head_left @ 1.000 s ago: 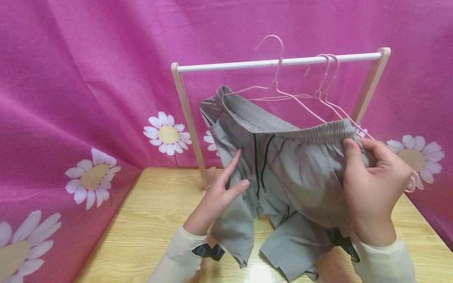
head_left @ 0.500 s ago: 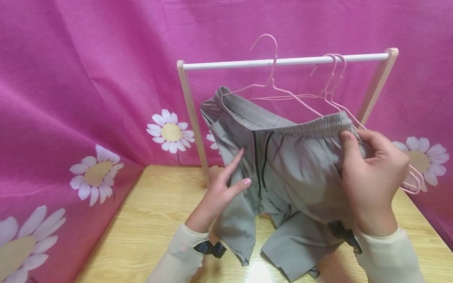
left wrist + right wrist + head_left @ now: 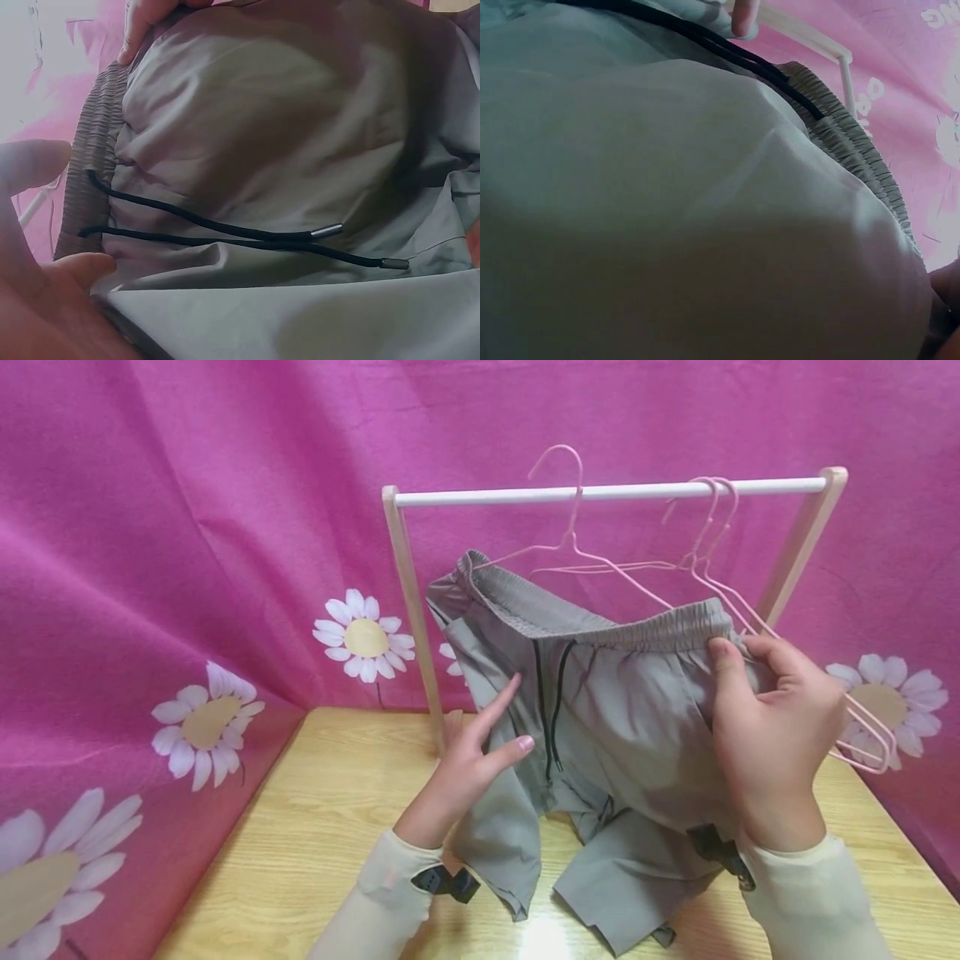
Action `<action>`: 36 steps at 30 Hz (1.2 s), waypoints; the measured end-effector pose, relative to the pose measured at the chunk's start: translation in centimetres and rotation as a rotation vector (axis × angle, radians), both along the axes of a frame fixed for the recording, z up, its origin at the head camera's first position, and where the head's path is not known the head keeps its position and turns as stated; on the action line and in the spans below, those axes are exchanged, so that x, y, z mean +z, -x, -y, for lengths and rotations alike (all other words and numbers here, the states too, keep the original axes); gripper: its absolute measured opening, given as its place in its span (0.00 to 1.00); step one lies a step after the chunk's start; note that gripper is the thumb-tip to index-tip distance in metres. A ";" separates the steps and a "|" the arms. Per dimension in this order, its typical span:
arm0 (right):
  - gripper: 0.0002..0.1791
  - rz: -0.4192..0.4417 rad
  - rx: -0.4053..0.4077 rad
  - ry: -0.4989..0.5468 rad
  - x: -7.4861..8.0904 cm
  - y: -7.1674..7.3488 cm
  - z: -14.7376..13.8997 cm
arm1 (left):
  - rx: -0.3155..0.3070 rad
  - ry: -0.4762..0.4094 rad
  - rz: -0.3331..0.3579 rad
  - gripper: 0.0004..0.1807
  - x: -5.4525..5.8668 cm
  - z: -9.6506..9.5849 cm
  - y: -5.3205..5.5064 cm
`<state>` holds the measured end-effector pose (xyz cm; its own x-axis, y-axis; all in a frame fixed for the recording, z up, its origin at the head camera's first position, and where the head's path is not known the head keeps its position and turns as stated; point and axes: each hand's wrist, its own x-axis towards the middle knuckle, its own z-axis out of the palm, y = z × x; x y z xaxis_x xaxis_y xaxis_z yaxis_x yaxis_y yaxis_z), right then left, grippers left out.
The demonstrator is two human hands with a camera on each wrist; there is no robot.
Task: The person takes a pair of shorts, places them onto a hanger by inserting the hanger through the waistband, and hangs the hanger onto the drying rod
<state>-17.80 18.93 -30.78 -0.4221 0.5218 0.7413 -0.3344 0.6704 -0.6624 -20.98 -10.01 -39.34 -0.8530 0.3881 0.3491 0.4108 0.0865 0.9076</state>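
Observation:
Grey shorts (image 3: 637, 718) with a gathered elastic waistband and black drawstrings (image 3: 551, 718) hang in front of the rack, their legs reaching down toward the table. A pink wire hanger (image 3: 573, 539) runs into the waist opening; its hook stands in front of the rail, and I cannot tell whether it touches. My right hand (image 3: 780, 735) pinches the right side of the waistband between thumb and fingers. With thumb and index finger spread, my left hand (image 3: 468, 768) lies at the front of the left leg; its other fingers are hidden. Both drawstring tips (image 3: 326, 231) show in the left wrist view.
A small rack with a white rail (image 3: 637, 491) and wooden posts (image 3: 412, 602) stands on the wooden table (image 3: 322, 802). More pink hangers (image 3: 701, 539) hang on the rail's right part. A magenta cloth (image 3: 225, 485) with daisies closes off the back and sides.
My right hand has shifted slightly left and up with the waistband. The hanger's hook has moved a little left along the rail. My left hand stays nearly still, and the view has shifted slightly.

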 end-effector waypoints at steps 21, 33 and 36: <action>0.16 0.011 -0.023 -0.086 -2.2 0.5 -0.5 | 0.008 0.075 0.070 0.43 -0.4 -0.4 0.2; 0.14 0.006 0.025 -0.047 -3.9 0.3 -0.1 | 0.068 0.149 0.178 0.42 -0.7 -0.5 -0.1; 0.13 -0.007 0.047 -0.030 -4.0 0.4 0.0 | 0.094 0.190 0.201 0.42 -0.6 -0.6 -0.1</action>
